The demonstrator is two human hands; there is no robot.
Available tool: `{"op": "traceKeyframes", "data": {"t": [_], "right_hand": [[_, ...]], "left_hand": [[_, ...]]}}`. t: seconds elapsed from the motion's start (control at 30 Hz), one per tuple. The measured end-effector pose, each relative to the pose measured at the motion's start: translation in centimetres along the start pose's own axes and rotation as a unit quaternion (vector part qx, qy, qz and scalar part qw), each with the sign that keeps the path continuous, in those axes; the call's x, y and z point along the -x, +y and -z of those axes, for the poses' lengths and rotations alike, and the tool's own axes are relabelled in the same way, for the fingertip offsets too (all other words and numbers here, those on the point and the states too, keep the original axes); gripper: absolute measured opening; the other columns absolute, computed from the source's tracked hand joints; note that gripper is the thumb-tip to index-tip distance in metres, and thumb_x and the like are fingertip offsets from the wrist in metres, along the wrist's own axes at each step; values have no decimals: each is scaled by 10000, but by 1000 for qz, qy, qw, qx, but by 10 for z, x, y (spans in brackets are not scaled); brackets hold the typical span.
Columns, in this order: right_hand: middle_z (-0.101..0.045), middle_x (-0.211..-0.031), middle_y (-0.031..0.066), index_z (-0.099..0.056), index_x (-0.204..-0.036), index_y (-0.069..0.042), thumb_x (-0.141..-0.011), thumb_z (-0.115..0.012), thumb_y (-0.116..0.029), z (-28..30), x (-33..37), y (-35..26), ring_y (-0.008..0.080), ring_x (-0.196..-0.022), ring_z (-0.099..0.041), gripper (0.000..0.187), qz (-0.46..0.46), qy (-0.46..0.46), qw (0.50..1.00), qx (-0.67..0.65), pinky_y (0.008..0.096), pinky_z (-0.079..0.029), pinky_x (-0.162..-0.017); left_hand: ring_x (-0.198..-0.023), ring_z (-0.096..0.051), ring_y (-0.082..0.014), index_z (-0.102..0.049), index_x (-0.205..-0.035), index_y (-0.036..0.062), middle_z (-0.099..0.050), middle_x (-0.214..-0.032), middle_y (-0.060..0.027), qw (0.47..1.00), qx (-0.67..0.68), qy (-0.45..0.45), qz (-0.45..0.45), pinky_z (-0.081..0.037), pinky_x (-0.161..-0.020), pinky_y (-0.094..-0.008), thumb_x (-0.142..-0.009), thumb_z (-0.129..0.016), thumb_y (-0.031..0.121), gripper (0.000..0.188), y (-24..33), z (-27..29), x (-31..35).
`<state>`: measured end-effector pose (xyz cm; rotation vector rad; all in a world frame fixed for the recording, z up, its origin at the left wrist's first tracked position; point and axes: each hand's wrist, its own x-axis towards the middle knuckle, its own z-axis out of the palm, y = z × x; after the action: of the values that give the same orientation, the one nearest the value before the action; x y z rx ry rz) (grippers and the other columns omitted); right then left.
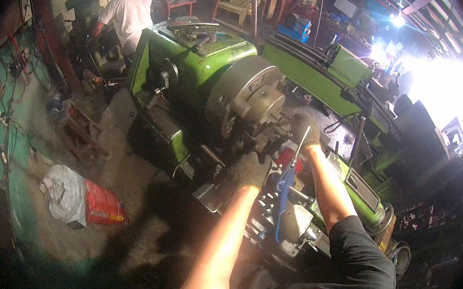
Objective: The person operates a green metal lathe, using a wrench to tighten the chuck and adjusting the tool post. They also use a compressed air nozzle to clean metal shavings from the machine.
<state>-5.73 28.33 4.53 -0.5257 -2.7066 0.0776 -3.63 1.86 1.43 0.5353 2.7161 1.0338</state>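
While the green lathe [191,65] filled the middle of the view, both gloved hands worked just below its grey chuck [249,96], over the tool post area of the carriage [288,222]. The right hand [304,129] lay nearer the chuck, just beside its lower edge, and was closed around the upper end of a thin bright metal rod [301,143]. That rod's long axis ran on a slant, from the right hand down and to the left toward a red part [286,156] and a blue-handled tool [285,186] standing between the two forearms. The left hand [243,172] sat lower and further left, fingers curled down onto dark machine parts; whether it gripped anything could not be told. Away to the left on the floor lay a white sack [65,192] touching a red bag [103,204], and another person in a white shirt [129,13] stood behind the headstock.
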Motion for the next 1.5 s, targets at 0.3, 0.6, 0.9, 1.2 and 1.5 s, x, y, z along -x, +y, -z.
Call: {"op": "traceKeyframes", "data": {"t": [0.3,0.6,0.9,1.2,1.5], "right_hand": [[-836,-1119,175,-887,-1016,-82,-995,-751,-303,-8,-18,27,346,-1056,-800,260,-38,-53,998,11,459,-609,-959],[-822,-1183,174,-884,-1106,-135,-902,-836,-336,-18,-13,35,392,-1084,-785,290,-66,-53,996,18,490,-610,-996],[-817,-1066,245,-838,-1113,-70,-983,-695,-232,-4,18,11,461,-1036,-793,252,-57,0,998,-2,557,-622,-913],[-796,-930,245,-808,-1129,-116,-973,-707,-222,-2,40,0,455,-945,-798,214,-28,-6,999,-23,536,-628,-802],[-816,-1018,193,-837,-1093,-139,-929,-749,-239,10,48,-18,428,-950,-808,212,37,-11,999,4,532,-650,-812]], "left_hand": [[-1079,-764,-482,-756,-1115,8,-779,-1116,-298,999,-4,30,-15,-587,-950,-617,-1034,-614,621,635,1,-9,1],[-1027,-778,-495,-763,-1069,5,-785,-1066,-295,1000,9,23,-13,-602,-913,-621,-1035,-610,619,633,9,-6,0],[-1034,-774,-489,-771,-1081,13,-783,-1058,-299,999,-19,29,-16,-598,-922,-614,-1039,-611,625,634,-3,-17,-5],[-1068,-761,-501,-774,-1093,0,-772,-1107,-327,1000,27,-15,-4,-586,-955,-602,-1031,-613,605,629,3,-8,-4],[-1069,-764,-502,-772,-1103,1,-773,-1103,-327,999,36,6,-13,-587,-945,-603,-1009,-637,606,626,2,-9,-2]]}}
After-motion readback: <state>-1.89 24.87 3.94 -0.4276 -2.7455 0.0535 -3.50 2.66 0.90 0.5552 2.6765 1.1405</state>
